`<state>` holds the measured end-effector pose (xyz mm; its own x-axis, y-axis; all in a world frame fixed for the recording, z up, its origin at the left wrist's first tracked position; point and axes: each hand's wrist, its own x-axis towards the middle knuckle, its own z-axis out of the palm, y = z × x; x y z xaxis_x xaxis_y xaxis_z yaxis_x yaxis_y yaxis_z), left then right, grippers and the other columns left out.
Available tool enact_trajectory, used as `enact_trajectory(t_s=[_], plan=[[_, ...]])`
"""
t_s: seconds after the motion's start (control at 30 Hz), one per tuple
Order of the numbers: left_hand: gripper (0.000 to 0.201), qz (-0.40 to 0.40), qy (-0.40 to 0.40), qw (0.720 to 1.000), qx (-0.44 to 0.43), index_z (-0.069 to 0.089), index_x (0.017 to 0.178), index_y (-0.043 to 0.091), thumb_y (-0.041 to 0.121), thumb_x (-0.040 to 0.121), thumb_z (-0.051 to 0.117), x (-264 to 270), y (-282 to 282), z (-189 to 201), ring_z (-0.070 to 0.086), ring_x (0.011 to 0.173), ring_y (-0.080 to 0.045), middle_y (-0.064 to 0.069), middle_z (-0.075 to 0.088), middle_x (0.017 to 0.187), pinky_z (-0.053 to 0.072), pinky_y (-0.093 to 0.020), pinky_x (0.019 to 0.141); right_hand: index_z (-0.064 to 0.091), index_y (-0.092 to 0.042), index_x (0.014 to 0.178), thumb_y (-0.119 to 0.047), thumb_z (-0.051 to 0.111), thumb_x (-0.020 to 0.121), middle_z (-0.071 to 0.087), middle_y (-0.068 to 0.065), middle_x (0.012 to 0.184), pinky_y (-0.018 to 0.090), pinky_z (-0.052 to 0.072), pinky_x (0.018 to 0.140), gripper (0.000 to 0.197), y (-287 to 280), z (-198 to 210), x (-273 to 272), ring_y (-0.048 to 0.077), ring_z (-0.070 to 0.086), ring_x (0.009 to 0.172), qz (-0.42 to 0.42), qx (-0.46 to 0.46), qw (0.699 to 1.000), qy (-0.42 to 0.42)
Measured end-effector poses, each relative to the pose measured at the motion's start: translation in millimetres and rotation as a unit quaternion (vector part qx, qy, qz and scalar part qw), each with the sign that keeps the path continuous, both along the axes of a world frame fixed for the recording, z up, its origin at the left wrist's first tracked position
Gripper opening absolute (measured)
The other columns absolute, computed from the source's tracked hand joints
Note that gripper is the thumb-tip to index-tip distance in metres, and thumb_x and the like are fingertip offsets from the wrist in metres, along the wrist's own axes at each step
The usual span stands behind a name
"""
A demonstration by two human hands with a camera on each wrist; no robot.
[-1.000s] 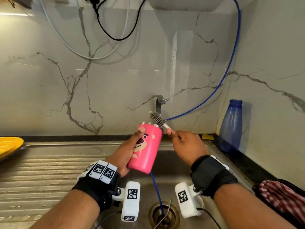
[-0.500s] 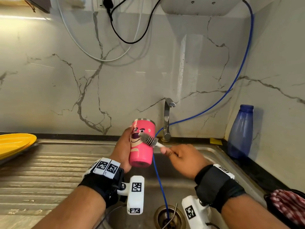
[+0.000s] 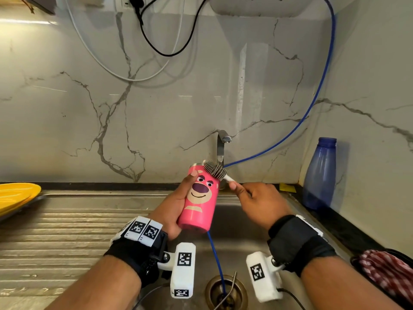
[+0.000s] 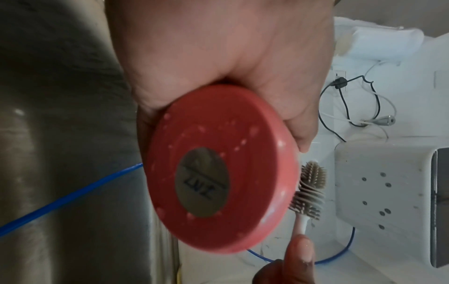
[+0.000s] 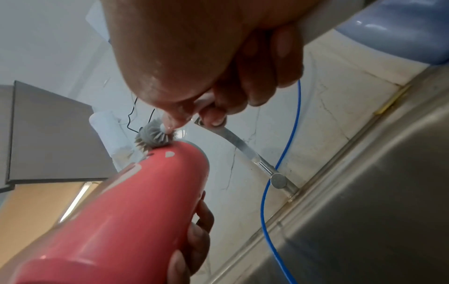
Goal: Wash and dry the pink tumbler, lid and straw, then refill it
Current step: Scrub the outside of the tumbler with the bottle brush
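Note:
My left hand (image 3: 176, 206) grips the pink tumbler (image 3: 200, 198) with the bear face, tilted above the sink basin (image 3: 241, 242). Its wet base (image 4: 218, 182) with a round sticker fills the left wrist view. My right hand (image 3: 257, 200) pinches the white handle of a grey bristle brush (image 3: 215, 170). The brush head (image 5: 153, 137) lies against the tumbler's upper side near the rim, under the tap (image 3: 221, 146). In the left wrist view the brush (image 4: 308, 190) shows just past the tumbler's edge. Lid and straw are not in view.
A blue hose (image 3: 297, 128) runs from the wall down into the drain (image 3: 225, 291). A blue plastic bottle (image 3: 319, 173) stands at the right wall. A yellow plate (image 3: 15, 195) sits at the left edge, and a red checked cloth (image 3: 388, 271) lies at the lower right.
The brush has slid from the tumbler's middle up to its rim. The tumbler has turned so the bear face points toward me.

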<state>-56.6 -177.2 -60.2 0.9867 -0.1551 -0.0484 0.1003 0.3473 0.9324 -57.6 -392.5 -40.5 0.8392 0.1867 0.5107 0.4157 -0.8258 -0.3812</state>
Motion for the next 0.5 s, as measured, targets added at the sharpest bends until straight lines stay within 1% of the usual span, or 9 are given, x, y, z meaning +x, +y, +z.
enact_trajectory(t_s=[0.1, 0.17, 0.2, 0.23, 0.27, 0.33, 0.4, 0.43, 0.5], plan=[[0.080, -0.002, -0.012, 1.000, 0.020, 0.062, 0.130, 0.010, 0.064, 0.074, 0.077, 0.3, 1.4, -3.1, 0.070, 0.097, -0.035, -0.023, 0.071, 0.119, 0.057, -0.046, 0.082, 0.043, -0.018, 0.060, -0.070, 0.028, 0.095, 0.047, -0.001, 0.055, 0.032, 0.032, 0.051, 0.064, 2.7, 1.0, -1.0, 0.019, 0.046, 0.055, -0.006, 0.017, 1.000, 0.004], [0.085, -0.002, -0.018, 1.000, 0.023, 0.060, 0.131, 0.010, 0.065, 0.069, 0.077, 1.4, 4.0, -4.0, 0.068, 0.101, -0.039, -0.025, 0.069, 0.122, 0.057, -0.048, 0.085, 0.043, -0.018, 0.060, -0.069, 0.028, 0.095, 0.046, -0.002, 0.055, 0.031, 0.033, 0.051, 0.064, 5.1, 0.5, -2.3, 0.018, 0.045, 0.054, 0.002, 0.028, 1.000, 0.012], [0.084, 0.004, -0.020, 1.000, 0.016, 0.060, 0.131, 0.009, 0.065, 0.070, 0.076, 1.5, 5.6, -3.5, 0.068, 0.100, -0.039, -0.026, 0.068, 0.122, 0.057, -0.049, 0.087, 0.043, -0.018, 0.060, -0.069, 0.029, 0.094, 0.045, -0.002, 0.054, 0.032, 0.033, 0.052, 0.064, 6.6, -0.6, -2.4, 0.018, 0.044, 0.054, 0.013, 0.024, 1.000, 0.015], [0.082, 0.013, -0.023, 1.000, 0.002, 0.061, 0.131, 0.009, 0.067, 0.074, 0.074, 2.5, 7.3, -3.1, 0.068, 0.097, -0.039, -0.026, 0.068, 0.121, 0.056, -0.049, 0.087, 0.044, -0.017, 0.060, -0.069, 0.030, 0.095, 0.045, -0.002, 0.054, 0.032, 0.033, 0.053, 0.064, 8.3, -1.4, -3.0, 0.018, 0.044, 0.055, 0.025, 0.012, 0.999, 0.020], [0.078, 0.027, -0.025, 0.999, -0.010, 0.061, 0.130, 0.009, 0.068, 0.080, 0.069, 3.5, 9.7, -2.4, 0.069, 0.092, -0.037, -0.026, 0.069, 0.117, 0.057, -0.047, 0.083, 0.045, -0.017, 0.060, -0.069, 0.031, 0.095, 0.046, -0.001, 0.055, 0.033, 0.033, 0.054, 0.064, 10.2, -3.4, -3.1, 0.019, 0.044, 0.055, 0.039, -0.006, 0.999, 0.029], [0.069, 0.047, -0.024, 0.998, -0.042, 0.064, 0.124, 0.009, 0.068, 0.088, 0.055, 5.8, 15.8, -0.6, 0.071, 0.078, -0.032, -0.022, 0.073, 0.100, 0.060, -0.041, 0.071, 0.048, -0.014, 0.063, -0.068, 0.033, 0.096, 0.046, 0.001, 0.057, 0.034, 0.033, 0.055, 0.065, 15.1, -7.6, -4.1, 0.019, 0.043, 0.056, 0.077, -0.040, 0.995, 0.058], [0.066, 0.059, -0.010, 0.995, -0.079, 0.066, 0.117, 0.010, 0.068, 0.091, 0.047, 9.1, 24.1, 0.2, 0.072, 0.068, -0.030, -0.017, 0.075, 0.088, 0.061, -0.040, 0.062, 0.045, -0.014, 0.063, -0.069, 0.035, 0.096, 0.042, 0.002, 0.057, 0.034, 0.031, 0.055, 0.065, 19.0, -10.8, -6.1, 0.018, 0.039, 0.054, 0.118, -0.076, 0.986, 0.087], [0.067, 0.063, -0.006, 0.994, -0.089, 0.066, 0.118, 0.010, 0.068, 0.092, 0.047, 9.4, 27.5, 0.5, 0.072, 0.067, -0.029, -0.015, 0.075, 0.087, 0.061, -0.041, 0.062, 0.044, -0.015, 0.061, -0.068, 0.036, 0.096, 0.041, 0.002, 0.057, 0.033, 0.030, 0.055, 0.064, 20.2, -11.6, -8.3, 0.017, 0.038, 0.053, 0.134, -0.097, 0.981, 0.098], [0.068, 0.069, -0.001, 0.993, -0.094, 0.065, 0.126, 0.012, 0.069, 0.091, 0.050, 8.6, 30.9, 1.6, 0.073, 0.072, -0.030, -0.015, 0.074, 0.092, 0.059, -0.044, 0.064, 0.043, -0.017, 0.060, -0.067, 0.039, 0.096, 0.040, 0.002, 0.057, 0.033, 0.030, 0.055, 0.062, 20.2, -11.4, -11.9, 0.015, 0.036, 0.052, 0.158, -0.117, 0.973, 0.121]])
